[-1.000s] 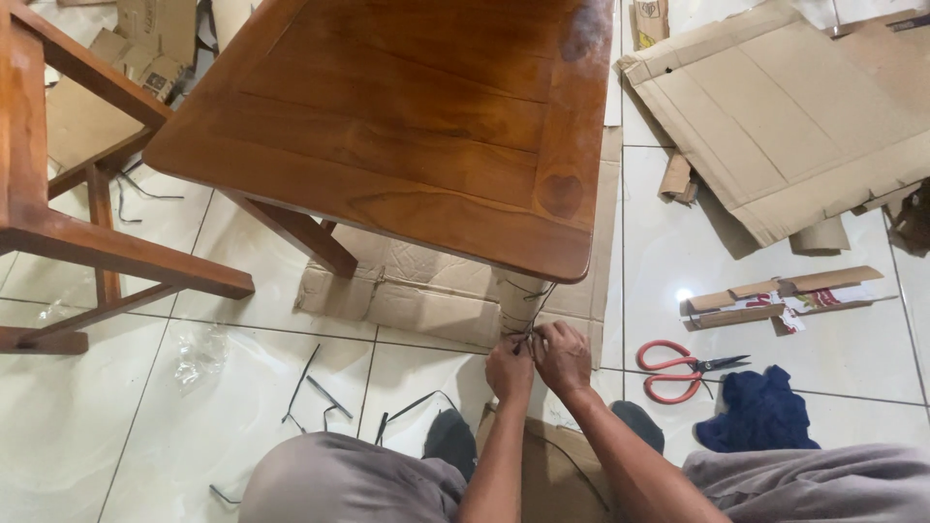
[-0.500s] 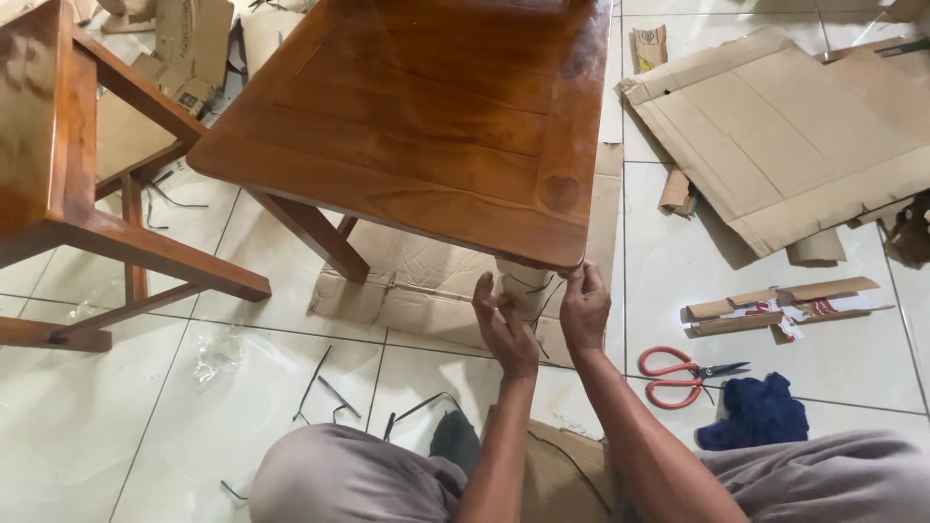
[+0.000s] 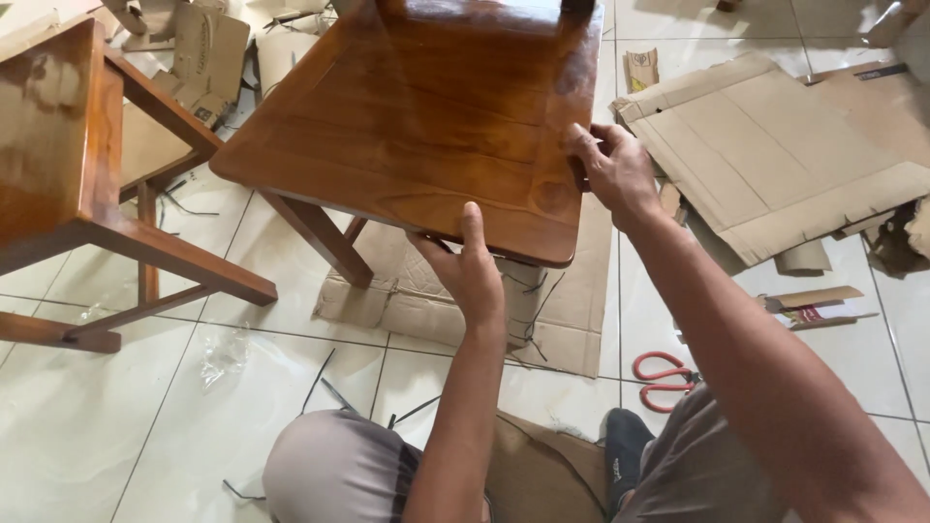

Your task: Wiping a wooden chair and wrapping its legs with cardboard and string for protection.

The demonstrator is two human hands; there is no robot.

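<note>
Both hands up on the wooden chair seat now, moved off the wrapped leg below where they were pinched together a second ago. Left hand clamped on the near front edge, thumb on top, fingers curled under and out of sight. Right hand gripping the right side edge, fingertips over the rim. Hands well apart, one edge each. Reads as a shift from fiddling with the binding low down to taking hold of the whole seat, as if to turn or shift it. Seat now filling the upper middle of the view, closer than before, standing over flattened cardboard on the tiled floor.

Wrapped leg mostly hidden under the seat corner; only a sliver with dark ties showing, hard to say whether still bound. Seat back cut off at the top. Second wooden chair cropped at the left. Red-handled scissors partly behind the right forearm. Loose black ties scattered on the tiles. Big cardboard sheet lying to the right.
</note>
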